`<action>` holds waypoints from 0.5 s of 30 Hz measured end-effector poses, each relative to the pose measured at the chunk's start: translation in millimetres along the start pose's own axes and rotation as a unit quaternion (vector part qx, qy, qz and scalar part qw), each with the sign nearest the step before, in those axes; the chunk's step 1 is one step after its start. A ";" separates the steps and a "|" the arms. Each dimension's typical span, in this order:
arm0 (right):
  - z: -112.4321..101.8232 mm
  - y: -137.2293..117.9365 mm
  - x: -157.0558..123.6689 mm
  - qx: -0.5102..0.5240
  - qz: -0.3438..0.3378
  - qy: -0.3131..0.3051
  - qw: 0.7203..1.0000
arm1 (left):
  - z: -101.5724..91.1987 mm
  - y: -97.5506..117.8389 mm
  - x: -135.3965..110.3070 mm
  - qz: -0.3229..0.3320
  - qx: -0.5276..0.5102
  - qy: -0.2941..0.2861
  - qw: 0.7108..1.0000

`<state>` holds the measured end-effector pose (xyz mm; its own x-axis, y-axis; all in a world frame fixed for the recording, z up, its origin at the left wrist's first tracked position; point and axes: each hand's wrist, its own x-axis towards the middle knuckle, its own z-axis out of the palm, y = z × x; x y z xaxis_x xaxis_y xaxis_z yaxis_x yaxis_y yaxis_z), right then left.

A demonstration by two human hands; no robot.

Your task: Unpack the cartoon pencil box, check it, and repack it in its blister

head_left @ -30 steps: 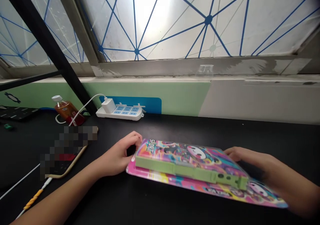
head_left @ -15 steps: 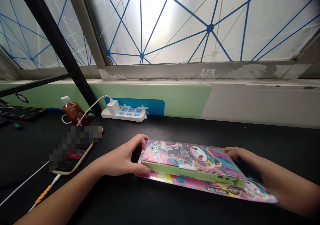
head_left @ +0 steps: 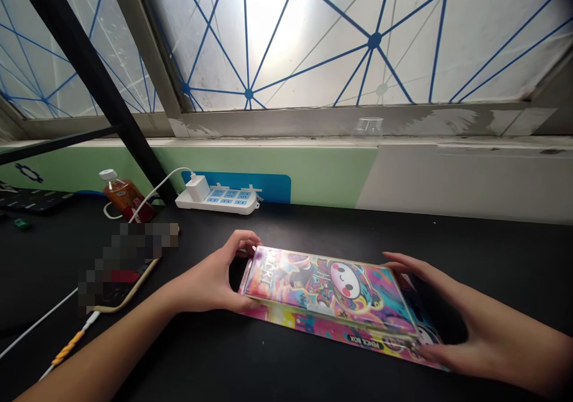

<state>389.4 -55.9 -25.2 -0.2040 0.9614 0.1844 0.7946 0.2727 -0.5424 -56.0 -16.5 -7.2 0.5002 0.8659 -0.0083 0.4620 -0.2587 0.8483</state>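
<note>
In front of me is a pencil box [head_left: 313,283] with a colourful cartoon print and a clear, shiny cover. Beneath it lies a printed card [head_left: 322,333] marked "PENCIL BOX", its front strip and right end showing. My left hand [head_left: 219,277] is closed round the left end, thumb at the near edge and fingers at the far corner. At the right end, my right hand [head_left: 456,318] spans the box, with its thumb at the near corner and fingers at the far one. Whether the card touches the black table [head_left: 268,372] is hard to tell.
A phone [head_left: 129,288] with a charging cable lies at left, partly pixelated. Behind it stand a drink bottle [head_left: 128,196] and a white power strip [head_left: 228,201] with a plugged-in charger [head_left: 197,188]. A clear cup [head_left: 370,127] is on the windowsill. A black post [head_left: 89,74] slants at left.
My right hand has come round the box's right end, its thumb now at the near corner. The box and card have turned slightly, and the card's right end sticks out less. My left hand keeps its grip.
</note>
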 end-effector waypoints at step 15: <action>-13.1 -0.2 18.5 0.151 0.086 -0.029 0.984 | 12.5 3.4 -2.2 0.237 0.225 0.133 0.936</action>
<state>393.0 -38.7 -11.0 -0.1211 0.9923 0.0255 0.6165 0.0953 -0.7815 -46.4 -24.6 -10.9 0.5539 0.6693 0.4952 0.5267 -0.7423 0.4141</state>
